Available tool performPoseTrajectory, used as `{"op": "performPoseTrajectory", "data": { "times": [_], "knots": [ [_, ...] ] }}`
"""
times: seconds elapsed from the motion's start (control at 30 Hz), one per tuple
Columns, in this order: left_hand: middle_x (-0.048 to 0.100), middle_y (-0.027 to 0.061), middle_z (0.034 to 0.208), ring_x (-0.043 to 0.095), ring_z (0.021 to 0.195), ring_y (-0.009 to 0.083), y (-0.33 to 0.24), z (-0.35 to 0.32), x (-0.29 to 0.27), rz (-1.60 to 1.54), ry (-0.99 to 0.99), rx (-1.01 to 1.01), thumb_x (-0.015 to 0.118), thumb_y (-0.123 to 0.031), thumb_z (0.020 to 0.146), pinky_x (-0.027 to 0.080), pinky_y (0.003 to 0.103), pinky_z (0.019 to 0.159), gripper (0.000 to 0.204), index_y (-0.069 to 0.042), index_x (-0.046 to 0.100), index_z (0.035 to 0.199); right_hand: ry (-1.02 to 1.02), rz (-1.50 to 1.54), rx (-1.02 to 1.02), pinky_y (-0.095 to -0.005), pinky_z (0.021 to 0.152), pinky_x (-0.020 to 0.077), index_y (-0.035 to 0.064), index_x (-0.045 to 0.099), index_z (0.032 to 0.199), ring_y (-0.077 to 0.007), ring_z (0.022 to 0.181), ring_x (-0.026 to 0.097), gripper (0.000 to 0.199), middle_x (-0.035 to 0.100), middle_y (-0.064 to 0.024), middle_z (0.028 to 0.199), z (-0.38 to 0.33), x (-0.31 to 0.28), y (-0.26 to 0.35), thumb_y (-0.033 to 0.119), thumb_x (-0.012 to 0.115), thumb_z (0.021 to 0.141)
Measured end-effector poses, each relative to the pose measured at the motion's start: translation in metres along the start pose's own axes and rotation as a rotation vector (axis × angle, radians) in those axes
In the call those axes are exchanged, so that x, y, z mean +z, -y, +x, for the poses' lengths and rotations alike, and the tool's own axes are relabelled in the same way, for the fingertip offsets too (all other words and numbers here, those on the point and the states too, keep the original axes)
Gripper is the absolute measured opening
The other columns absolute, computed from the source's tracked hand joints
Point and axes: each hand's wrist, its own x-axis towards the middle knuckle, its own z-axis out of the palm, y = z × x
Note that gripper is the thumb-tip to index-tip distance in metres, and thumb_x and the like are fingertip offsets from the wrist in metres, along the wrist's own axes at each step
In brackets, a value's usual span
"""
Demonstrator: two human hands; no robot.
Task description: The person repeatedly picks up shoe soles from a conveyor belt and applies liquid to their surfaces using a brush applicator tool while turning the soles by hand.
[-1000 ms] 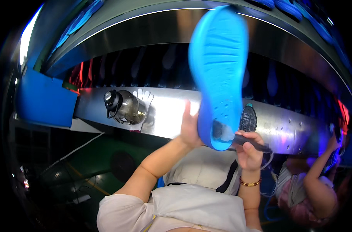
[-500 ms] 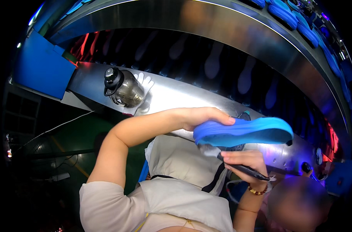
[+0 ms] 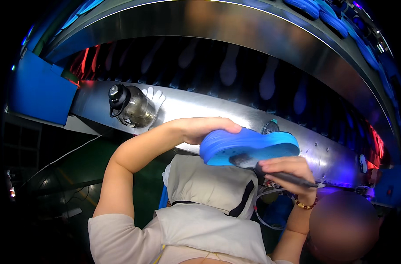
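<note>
A blue shoe sole (image 3: pixel 249 143), shading to lighter blue at its right end, is held up over the metal ledge by my left hand (image 3: pixel 211 126). That hand is closed round the sole's left end, with the thumb along the upper edge; its other fingers are mostly hidden behind the sole. My right hand (image 3: pixel 292 169) is closed on the black handle of a brush (image 3: pixel 288 178). The brush's blurred bristles lie against the sole's hollow side, near its lower edge.
On the metal ledge (image 3: pixel 187 105) stand a dark see-through bottle (image 3: pixel 136 108), beside a white glove (image 3: pixel 157 97), and a clear container (image 3: pixel 270 126) behind the sole. Blue soles (image 3: pixel 306 8) line the curved upper track. A person's blurred head (image 3: pixel 343 226) is close at right.
Both hands have moved, the sole shifting left with my left hand. The brush's bristles have gone from below the sole's left end to against its hollow side.
</note>
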Motion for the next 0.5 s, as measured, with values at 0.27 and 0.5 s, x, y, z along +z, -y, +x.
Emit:
{"op": "performPoseTrajectory", "data": {
  "times": [0.27,0.5],
  "knots": [
    [0.051,0.0199,0.117,0.052,0.104,0.0255,0.004,-0.019,-0.011,-0.147,-0.104,0.132,0.053,-0.036,0.077,0.039,0.032,0.092,0.060,0.006,0.046,0.120,-0.152,0.025,0.084,-0.0281,0.076,0.0503,0.0000,0.065,0.086,-0.0227,0.085,0.064,0.020,0.065,-0.0117,0.093,-0.003,-0.004,-0.009,-0.003,0.068,0.066],
    [0.044,0.0116,0.127,0.045,0.114,0.0262,0.024,-0.013,-0.028,-0.272,-0.166,0.451,0.041,-0.054,0.082,0.036,0.040,0.095,0.066,-0.005,0.039,0.127,-0.150,0.131,-0.086,-0.0295,0.069,0.0499,-0.0017,0.065,0.083,-0.0233,0.076,0.063,0.022,0.065,-0.0152,0.086,-0.011,0.007,0.006,0.000,0.070,0.062]
  ]
}}
